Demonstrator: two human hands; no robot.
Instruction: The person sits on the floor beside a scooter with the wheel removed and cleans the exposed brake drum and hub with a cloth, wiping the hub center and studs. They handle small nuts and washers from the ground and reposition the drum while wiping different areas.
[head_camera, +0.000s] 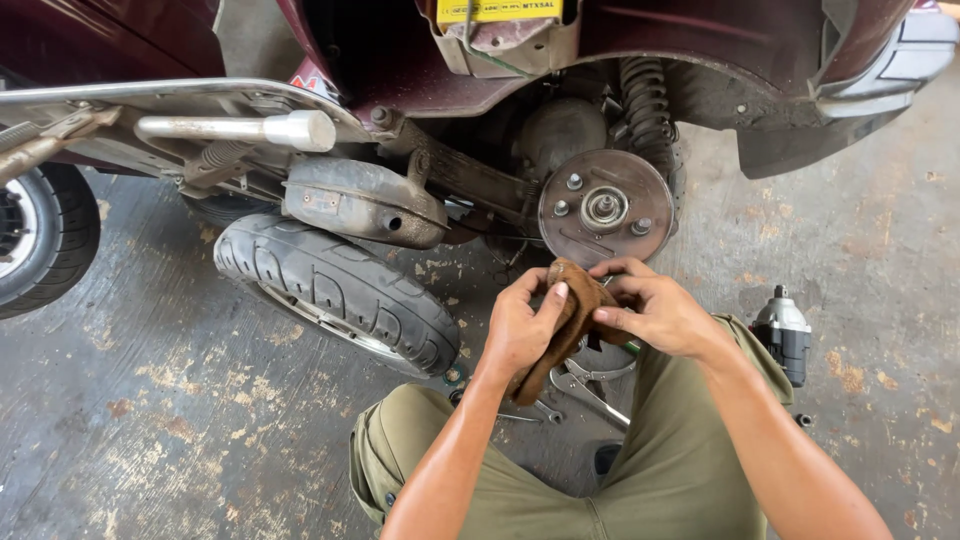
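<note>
rubber first: two tyres, one at the far left edge (40, 240), one loose wheel (335, 290) lying by the muffler (365, 203). left hand (520, 330) and right hand (655, 315) both pinch one brown rag (570, 325), held just under the bare hub (605, 208). reckon greasy fingers could drop whatever's wrapped inside, can't see it. one impact wrench (783, 335) on the floor at right.

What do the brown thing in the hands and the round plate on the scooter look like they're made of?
The brown rag, held by the left hand and right hand, looks like soft cloth: it folds and drapes limply, matte and stained. The round brake plate looks like bare metal, dull grey-brown with rusty patches, bolts and a shinier hub.
</note>
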